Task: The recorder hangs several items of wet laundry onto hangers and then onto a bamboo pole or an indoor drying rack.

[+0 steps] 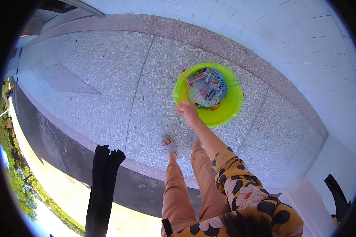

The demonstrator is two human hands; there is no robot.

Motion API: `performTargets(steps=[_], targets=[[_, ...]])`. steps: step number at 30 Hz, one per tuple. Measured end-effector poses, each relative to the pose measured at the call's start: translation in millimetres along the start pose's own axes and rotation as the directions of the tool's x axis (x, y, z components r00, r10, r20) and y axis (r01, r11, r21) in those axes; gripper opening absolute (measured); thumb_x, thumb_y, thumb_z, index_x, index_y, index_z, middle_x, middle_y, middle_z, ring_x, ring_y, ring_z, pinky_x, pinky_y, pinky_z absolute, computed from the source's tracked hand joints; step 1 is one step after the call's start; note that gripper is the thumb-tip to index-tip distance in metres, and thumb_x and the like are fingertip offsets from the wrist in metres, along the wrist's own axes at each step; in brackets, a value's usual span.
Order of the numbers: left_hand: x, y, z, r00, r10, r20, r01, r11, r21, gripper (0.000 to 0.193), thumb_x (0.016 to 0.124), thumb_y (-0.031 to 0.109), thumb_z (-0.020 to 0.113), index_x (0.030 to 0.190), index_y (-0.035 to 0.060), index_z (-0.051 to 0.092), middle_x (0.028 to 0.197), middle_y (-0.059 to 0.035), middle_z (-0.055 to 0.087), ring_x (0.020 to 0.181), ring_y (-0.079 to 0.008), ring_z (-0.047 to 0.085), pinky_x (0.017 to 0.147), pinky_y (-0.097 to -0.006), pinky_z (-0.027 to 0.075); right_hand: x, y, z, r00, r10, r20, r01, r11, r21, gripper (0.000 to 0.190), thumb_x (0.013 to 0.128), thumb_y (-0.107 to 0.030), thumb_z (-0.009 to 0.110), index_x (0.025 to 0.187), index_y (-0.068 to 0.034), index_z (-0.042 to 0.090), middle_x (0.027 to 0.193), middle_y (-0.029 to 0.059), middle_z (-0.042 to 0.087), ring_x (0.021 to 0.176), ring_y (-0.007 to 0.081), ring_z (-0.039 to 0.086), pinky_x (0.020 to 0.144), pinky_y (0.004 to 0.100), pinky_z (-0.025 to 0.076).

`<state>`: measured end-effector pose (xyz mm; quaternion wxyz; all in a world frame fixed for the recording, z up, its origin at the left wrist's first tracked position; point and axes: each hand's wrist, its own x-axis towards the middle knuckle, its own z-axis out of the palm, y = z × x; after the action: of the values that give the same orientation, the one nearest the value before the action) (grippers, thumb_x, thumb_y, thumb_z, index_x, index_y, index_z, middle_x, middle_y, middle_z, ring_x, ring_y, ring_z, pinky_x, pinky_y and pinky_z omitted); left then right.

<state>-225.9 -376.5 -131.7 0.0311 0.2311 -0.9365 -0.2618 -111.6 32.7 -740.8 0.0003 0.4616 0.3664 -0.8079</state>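
Observation:
My right hand (187, 110) is at the near left rim of a lime-green plastic basin (227, 114), its fingers closed around thin coated hangers. Pink and green hanger ends (179, 117) poke out below the fingers, outside the rim. Inside the basin lies a heap of crumpled clothes (203, 89), grey, white and blue, with an orange piece near the bottom. Tangled blue hangers (231, 83) and pink hangers (192, 79) rest on top, some reaching over the rim. How many hangers the hand holds cannot be told. My left hand is out of view.
The basin stands on a pebbled floor (106, 65) by a white tiled wall (249, 26). My sandalled foot (169, 145) is near the basin, the other partly hidden behind the arm. A black fabric piece (102, 189) hangs at lower left. Beyond the floor's edge lies sunlit ground (133, 217).

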Motion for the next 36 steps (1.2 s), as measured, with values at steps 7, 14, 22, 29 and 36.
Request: performTargets(steps=[7,14,22,29,36], targets=[[80.0,-50.1,60.3,0.999,0.017,0.049,-0.01,0.988,-0.151,0.062,0.093,0.041,0.05,0.134,-0.0033,0.035,0.128,-0.0168,0.045,0.112,-0.0312,0.048,0.097,-0.0436,0.04,145.4,6.1,-18.1,0.819,-0.263,-0.51,0.068,0.927,-0.369,0.013,0.073,-0.01,0.066,0.081,-0.007,0.057,0.074,0.0046,0.059,0.072,0.0164,0.058,0.062,0.0348,0.043],[125.4,-77.1,25.6,0.996,-0.034,0.086,0.058,0.953,-0.297,0.057,0.094,0.04,0.049,0.131,-0.0022,0.04,0.122,-0.0163,0.05,0.104,-0.0306,0.052,0.093,-0.0428,0.044,42.6,-22.9,-31.4,0.783,-0.071,-0.618,0.251,0.945,0.211,0.012,0.085,-0.016,0.054,0.092,-0.007,0.056,0.055,-0.0005,0.045,0.037,0.0098,0.037,0.032,0.0263,0.028],[129.3,-114.4,-74.4,0.987,-0.104,0.123,0.151,0.862,-0.484,0.051,0.095,0.038,0.048,0.128,-0.0009,0.046,0.115,-0.0157,0.055,0.096,-0.0299,0.056,0.089,-0.042,0.047,-132.1,-88.3,-34.8,0.938,0.085,-0.335,-0.006,0.973,0.231,0.024,0.095,-0.028,0.048,0.104,-0.007,0.058,0.051,-0.0045,0.035,0.037,0.0064,0.027,0.035,0.0236,0.022],[115.7,-160.5,-107.5,0.978,-0.15,0.146,0.209,0.738,-0.641,0.047,0.095,0.037,0.047,0.124,0.0001,0.051,0.108,-0.0151,0.06,0.088,-0.0293,0.06,0.085,-0.0412,0.051,-154.4,-158.2,-22.6,0.999,0.04,-0.021,-0.04,0.999,0.015,0.022,0.096,-0.024,0.047,0.108,-0.006,0.055,0.05,-0.0045,0.033,0.038,0.0053,0.026,0.036,0.0221,0.021],[58.7,-109.0,-175.1,0.984,0.165,-0.073,-0.173,0.748,-0.641,0.043,0.095,0.017,0.049,0.132,-0.0051,0.041,0.124,-0.0195,0.05,0.109,-0.029,0.055,0.093,-0.0391,0.048,-345.2,-182.9,163.5,0.906,-0.382,0.183,0.419,0.87,-0.26,0.033,0.095,-0.019,0.049,0.124,-0.002,0.053,0.059,-0.0015,0.048,0.046,0.0034,0.037,0.042,0.0189,0.028]])
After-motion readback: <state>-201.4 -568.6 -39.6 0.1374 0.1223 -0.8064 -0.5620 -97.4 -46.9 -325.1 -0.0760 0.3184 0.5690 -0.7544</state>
